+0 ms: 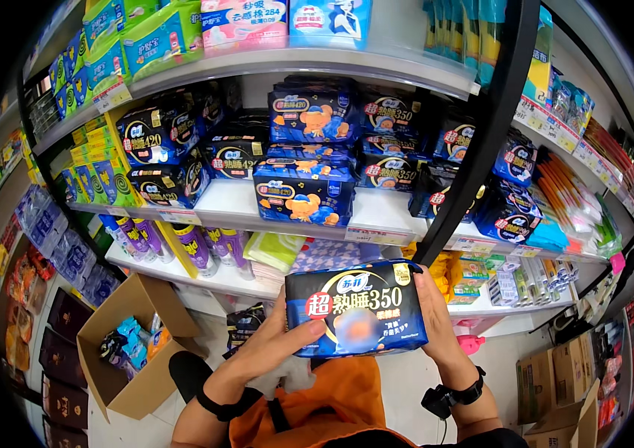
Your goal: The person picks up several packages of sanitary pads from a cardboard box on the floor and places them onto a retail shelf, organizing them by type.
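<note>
A dark blue and black pack of sanitary pads (401,327) is held out before me between both hands. My left hand (280,336) grips its left end, with the thumb lying across the printed front. Along the right end my right hand (433,308) clasps it, fingers partly hidden behind. Beyond it, a white shelf (227,196) carries dark pad packs in stacks. One blue pack with a cartoon bear (303,193) stands at the shelf's front edge, and similar black packs (165,134) are stacked to its left.
An open cardboard box (143,386) with mixed packets stands on the floor at left. A black shelf upright (476,134) rises right of centre. Purple spray cans (196,252) and folded cloths (331,257) line the lower shelf. Cardboard cartons (555,375) sit at right.
</note>
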Available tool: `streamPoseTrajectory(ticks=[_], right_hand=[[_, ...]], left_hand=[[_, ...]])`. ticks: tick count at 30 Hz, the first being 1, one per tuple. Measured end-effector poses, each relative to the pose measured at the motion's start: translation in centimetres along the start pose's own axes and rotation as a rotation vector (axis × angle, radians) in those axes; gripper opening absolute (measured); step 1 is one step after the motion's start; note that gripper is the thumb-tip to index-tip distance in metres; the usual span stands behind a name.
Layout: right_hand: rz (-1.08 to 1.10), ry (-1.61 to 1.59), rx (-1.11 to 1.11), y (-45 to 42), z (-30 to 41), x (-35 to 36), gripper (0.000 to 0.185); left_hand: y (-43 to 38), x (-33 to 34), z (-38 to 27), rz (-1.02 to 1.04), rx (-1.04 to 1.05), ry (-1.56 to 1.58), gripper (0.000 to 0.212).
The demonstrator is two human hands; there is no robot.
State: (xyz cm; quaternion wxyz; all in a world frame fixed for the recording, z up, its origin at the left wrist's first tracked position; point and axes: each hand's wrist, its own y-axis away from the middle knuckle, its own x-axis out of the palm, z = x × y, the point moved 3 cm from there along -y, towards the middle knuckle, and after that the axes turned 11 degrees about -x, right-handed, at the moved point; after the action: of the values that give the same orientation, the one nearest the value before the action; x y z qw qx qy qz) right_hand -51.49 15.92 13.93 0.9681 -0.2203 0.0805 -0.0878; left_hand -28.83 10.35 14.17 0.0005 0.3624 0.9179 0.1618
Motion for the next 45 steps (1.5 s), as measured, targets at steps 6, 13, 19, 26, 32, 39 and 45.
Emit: streamPoseTrajectory(ticks=[6,13,19,26,32,39,45], right_hand=[[0.001,0.043,-0.012,0.0,0.2,0.3,0.042],[-0.014,0.048,-0.057,-0.2,0.0,0.3,0.041],[-0.102,-0.018,-0.047,-1.2,-0.3,0.3,0.051],[0.09,-0.228,-0.037,-0.9,0.3,1.7,0.102],[0.107,-0.257,0.015,-1.0,1.5,2.4,0.094],[0.252,-0.099,-0.135,-2.6,1.7,2.9,0.088],[0.135,0.373,-0.474,-9.9,3.3,2.3,0.078]], left_hand=[[0.4,0.0,-0.2,-0.007,0.018,-0.005,0.089],[0.0,-0.2,0.3,-0.023,0.05,0.08,0.084],[-0.4,-1.1,-0.7,-0.072,0.129,0.124,0.078],[-0.5,-1.1,-1.5,-0.029,0.238,0.004,0.087],[-0.6,-2.0,-0.5,-0.128,0.333,-0.124,0.098],[1.0,-3.7,0.4,-0.152,0.035,0.214,0.072],[2.6,-5.8,2.3,-0.27,0.156,0.389,0.064]])
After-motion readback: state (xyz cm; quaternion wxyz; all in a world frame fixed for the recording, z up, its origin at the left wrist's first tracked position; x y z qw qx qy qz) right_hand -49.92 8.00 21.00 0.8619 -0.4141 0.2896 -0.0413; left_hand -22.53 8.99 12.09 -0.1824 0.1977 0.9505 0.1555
